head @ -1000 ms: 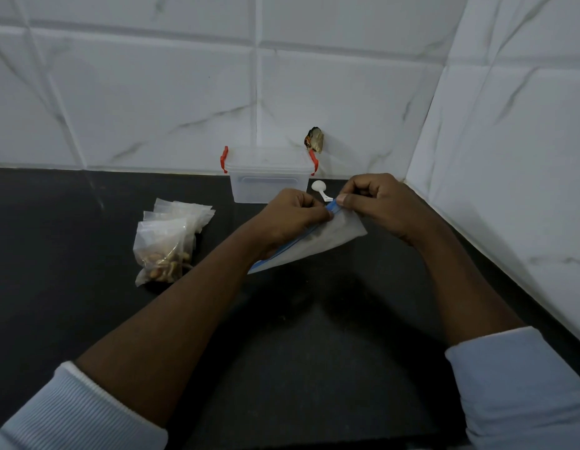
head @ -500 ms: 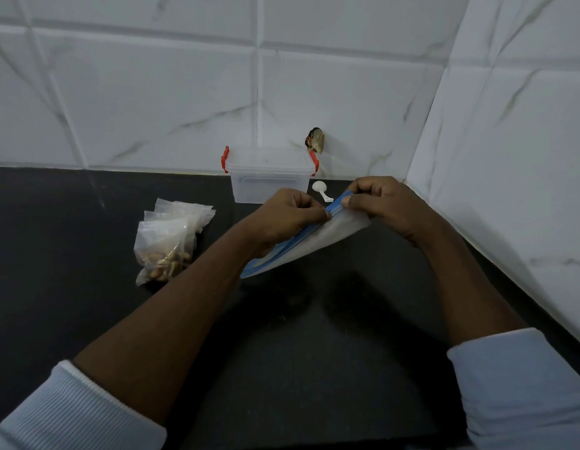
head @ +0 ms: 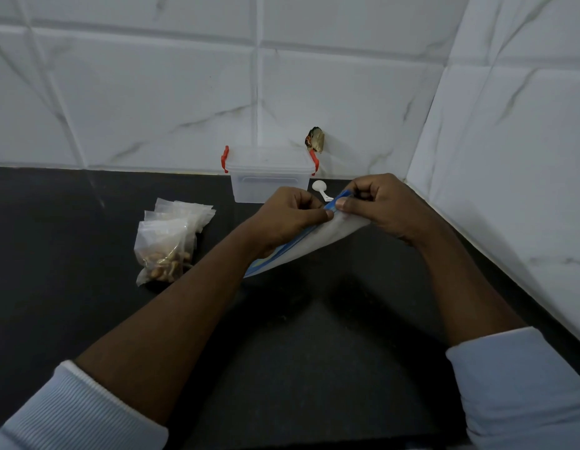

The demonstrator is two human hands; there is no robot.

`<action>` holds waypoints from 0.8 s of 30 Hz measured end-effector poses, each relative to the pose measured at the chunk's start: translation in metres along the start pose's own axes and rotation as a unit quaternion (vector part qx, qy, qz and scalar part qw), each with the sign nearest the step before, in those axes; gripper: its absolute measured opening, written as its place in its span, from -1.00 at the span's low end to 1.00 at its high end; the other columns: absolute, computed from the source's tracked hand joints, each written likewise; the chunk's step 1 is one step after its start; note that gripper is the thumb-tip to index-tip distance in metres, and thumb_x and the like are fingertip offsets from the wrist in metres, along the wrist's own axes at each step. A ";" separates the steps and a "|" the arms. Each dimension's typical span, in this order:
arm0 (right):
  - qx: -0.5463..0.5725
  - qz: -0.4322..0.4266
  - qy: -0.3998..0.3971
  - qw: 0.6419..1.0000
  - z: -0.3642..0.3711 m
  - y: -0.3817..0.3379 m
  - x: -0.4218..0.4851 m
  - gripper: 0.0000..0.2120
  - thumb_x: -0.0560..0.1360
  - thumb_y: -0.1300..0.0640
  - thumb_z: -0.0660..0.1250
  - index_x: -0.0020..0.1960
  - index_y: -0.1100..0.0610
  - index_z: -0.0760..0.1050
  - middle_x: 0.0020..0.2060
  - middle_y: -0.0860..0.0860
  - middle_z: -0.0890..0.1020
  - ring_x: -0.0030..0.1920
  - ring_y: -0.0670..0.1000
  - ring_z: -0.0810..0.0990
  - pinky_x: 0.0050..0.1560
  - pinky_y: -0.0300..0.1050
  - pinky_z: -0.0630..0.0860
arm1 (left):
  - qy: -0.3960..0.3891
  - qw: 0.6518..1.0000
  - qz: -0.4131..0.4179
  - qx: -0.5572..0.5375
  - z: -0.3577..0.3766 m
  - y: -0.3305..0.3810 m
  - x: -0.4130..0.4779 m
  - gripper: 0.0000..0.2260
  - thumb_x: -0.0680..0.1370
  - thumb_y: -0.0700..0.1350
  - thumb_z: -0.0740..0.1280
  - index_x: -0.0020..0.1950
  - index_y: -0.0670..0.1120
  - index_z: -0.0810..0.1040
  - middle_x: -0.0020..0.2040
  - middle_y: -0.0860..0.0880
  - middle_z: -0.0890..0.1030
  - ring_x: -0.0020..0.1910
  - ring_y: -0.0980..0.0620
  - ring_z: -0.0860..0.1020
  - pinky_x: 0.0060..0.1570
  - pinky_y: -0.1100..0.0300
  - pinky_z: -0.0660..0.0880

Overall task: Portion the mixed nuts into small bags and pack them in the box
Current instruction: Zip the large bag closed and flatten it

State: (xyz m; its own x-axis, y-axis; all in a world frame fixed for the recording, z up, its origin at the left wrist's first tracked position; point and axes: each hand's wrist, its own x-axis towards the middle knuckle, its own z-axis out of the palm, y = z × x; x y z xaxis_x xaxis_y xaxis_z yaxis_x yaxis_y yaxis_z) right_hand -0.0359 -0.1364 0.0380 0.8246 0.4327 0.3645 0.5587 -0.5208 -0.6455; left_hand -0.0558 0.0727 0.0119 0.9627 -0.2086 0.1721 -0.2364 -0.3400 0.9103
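A clear zip bag with a blue seal strip [head: 317, 241] is held above the black counter, between both hands. My left hand [head: 290, 214] pinches the blue strip from the left and my right hand [head: 376, 203] pinches it from the right, fingertips nearly meeting. The bag looks flat; I cannot make out nuts inside. A clear plastic box with red latches [head: 269, 177] stands lidded against the back wall. Small clear bags [head: 170, 238] lie in a pile at the left, the front one holding mixed nuts.
A white plastic scoop [head: 321, 188] lies just right of the box, behind my hands. A small brown object [head: 315, 139] sticks to the tiled wall above the box. White tiled walls close the back and right of the counter [head: 298, 336].
The bag's left end has dropped a little and the blue strip has tilted more steeply. Both hands stay pinched at its upper end, shifting only slightly.
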 end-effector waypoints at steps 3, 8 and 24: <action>0.028 0.019 0.015 0.999 0.001 -0.001 0.001 -0.88 0.59 0.14 0.42 -0.03 0.17 0.69 -0.31 0.03 0.60 -0.35 -0.22 0.46 -0.31 -0.43 0.36 | 0.010 1.000 0.016 0.005 -0.002 0.001 0.001 -0.89 0.57 -0.14 0.47 -0.11 -0.17 0.69 -0.20 -0.03 0.68 -0.24 0.16 0.58 -0.20 0.34 0.52; 0.011 0.033 0.020 0.999 -0.001 0.008 0.004 -0.85 0.60 0.13 0.38 -0.10 0.16 0.66 -0.31 -0.06 0.61 -0.28 -0.16 0.51 -0.17 -0.17 0.43 | 0.005 1.000 -0.011 -0.022 -0.004 0.001 0.001 -0.92 0.55 -0.13 0.48 -0.13 -0.10 0.69 -0.18 0.01 0.69 -0.22 0.20 0.61 -0.21 0.36 0.53; 0.026 0.038 -0.013 0.999 0.002 0.007 0.003 -0.92 0.61 0.17 0.39 0.02 0.14 0.66 -0.34 -0.21 0.63 -0.33 -0.29 0.52 -0.31 -0.47 0.38 | -0.043 0.999 -0.022 -0.015 -0.009 0.001 -0.001 -0.94 0.58 -0.17 0.44 -0.07 -0.12 0.70 -0.17 -0.01 0.70 -0.20 0.16 0.62 -0.19 0.33 0.55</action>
State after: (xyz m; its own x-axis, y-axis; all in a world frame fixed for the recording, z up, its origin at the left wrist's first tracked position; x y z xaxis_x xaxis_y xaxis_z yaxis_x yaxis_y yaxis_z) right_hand -0.0297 -0.1375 0.0330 0.8609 0.4138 0.2959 0.4893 -0.5143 -0.7043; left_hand -0.0563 0.0807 0.0161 0.9566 -0.2735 0.1003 -0.1896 -0.3232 0.9272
